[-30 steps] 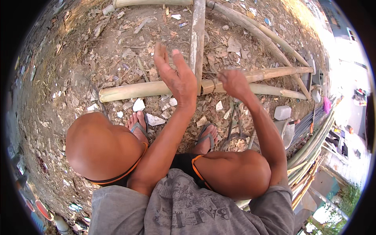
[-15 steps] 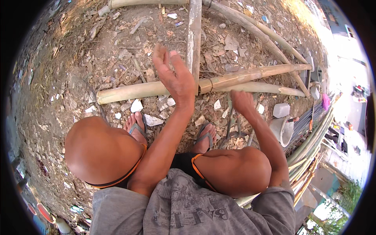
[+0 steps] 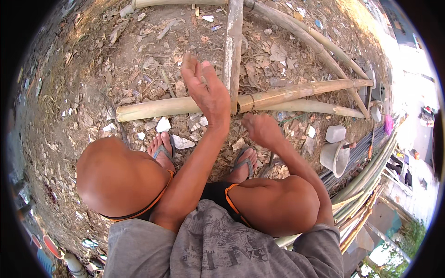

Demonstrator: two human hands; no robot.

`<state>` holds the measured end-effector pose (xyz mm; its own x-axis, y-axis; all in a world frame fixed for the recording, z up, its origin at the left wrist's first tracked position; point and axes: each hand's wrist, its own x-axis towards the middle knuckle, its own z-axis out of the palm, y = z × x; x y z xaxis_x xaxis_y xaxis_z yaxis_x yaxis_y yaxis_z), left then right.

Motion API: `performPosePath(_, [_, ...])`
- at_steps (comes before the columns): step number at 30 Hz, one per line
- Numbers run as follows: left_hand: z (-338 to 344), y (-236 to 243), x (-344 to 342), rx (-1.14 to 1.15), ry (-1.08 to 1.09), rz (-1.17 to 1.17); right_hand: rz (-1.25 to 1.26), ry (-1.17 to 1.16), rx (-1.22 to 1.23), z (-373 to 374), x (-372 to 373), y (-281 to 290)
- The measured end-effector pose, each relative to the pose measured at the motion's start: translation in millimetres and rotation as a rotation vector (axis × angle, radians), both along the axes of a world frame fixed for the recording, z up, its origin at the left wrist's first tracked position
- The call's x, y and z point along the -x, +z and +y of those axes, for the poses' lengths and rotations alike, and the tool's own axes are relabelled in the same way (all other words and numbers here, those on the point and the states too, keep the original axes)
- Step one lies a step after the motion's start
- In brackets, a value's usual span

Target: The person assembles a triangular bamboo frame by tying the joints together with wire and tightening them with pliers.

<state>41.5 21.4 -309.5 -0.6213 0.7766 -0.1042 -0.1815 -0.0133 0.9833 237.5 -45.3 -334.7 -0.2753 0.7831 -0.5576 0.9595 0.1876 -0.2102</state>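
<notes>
My left hand (image 3: 206, 92) is raised beside an upright-running bamboo pole (image 3: 233, 41), palm turned partly up, fingers loosely bent and open, with nothing visible in it. That pole meets a crosswise bamboo pole (image 3: 153, 109) at a dark binding (image 3: 245, 103). Just below the binding, my right hand (image 3: 262, 127) has its fingers curled; it is slightly blurred, and what they hold, if anything, I cannot make out. My sandalled feet (image 3: 243, 162) stand on the littered dirt below the frame.
More bamboo poles (image 3: 301, 32) form angled members toward the upper right. At the right lie a grey bucket (image 3: 333, 157), a pale block (image 3: 334, 133), thin rods (image 3: 378, 141), a pink bag (image 3: 388, 124) and stacked bamboo (image 3: 361, 194). Leaves and white fragments (image 3: 182, 142) litter the dirt.
My right hand has dropped from the crosswise pole and then swung leftward to just below the binding. The bucket has come into view from behind my right arm. My left hand has barely moved.
</notes>
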Motion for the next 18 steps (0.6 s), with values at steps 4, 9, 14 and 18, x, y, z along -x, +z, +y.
performPosePath(4, [-6.2,-7.0,-7.3,0.040,-0.042,-0.002,-0.012,-0.234,-0.173,64.6,-55.7,30.2])
performPosePath(9, [-62.6,-45.8,-33.9,0.517,-0.601,-0.184,0.187,-0.598,0.028,-14.7,-97.6,2.1])
performPosePath(14, [-116.5,-73.4,-87.2,0.609,-1.064,-0.426,0.221,-0.528,-0.265,-57.7,-44.4,0.3])
performPosePath(18, [-106.1,-66.0,-105.5,0.488,-1.088,-0.598,0.311,-0.449,-0.403,-89.6,-49.7,2.9])
